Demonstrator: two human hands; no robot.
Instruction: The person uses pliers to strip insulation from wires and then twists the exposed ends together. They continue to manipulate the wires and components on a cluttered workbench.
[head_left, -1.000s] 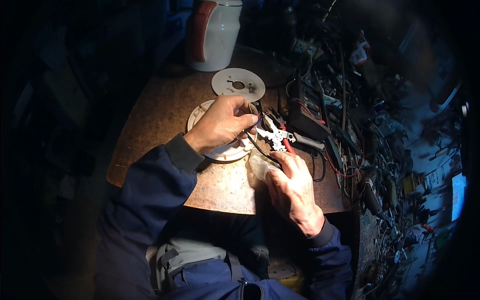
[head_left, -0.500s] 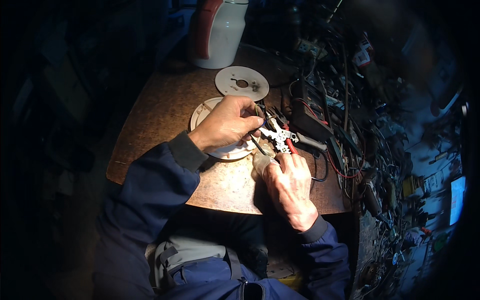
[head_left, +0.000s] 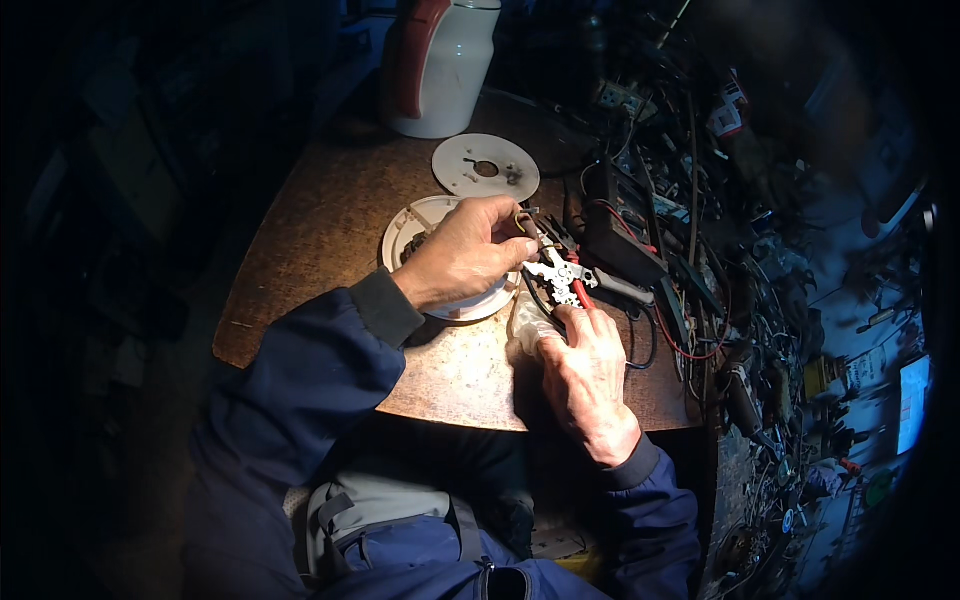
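Observation:
My left hand [head_left: 462,252] pinches thin wires [head_left: 525,225] between thumb and fingers, partly hidden by them. To its right, my right hand [head_left: 588,375] is closed around the red handle of a wire stripper [head_left: 563,276] with flat silver jaws. The jaws lie close to my left fingertips; whether they grip a wire I cannot tell. Under my left hand sits a round white plastic base [head_left: 402,222], with dark parts inside. A crumpled clear plastic bag [head_left: 530,328] lies beside my right fingers, a dark cord running near it.
Behind the base lies a white disc [head_left: 460,160] with a centre hole and dark smudges. A white jug [head_left: 450,75] with a red handle stands at the back of the wooden table [head_left: 300,225]. Along the right are cluttered tools, cables and a dark box-like thing [head_left: 610,215].
My left fingers have shifted slightly, and more of the wires shows above the fingertips. My right hand and the wire stripper have moved only a little.

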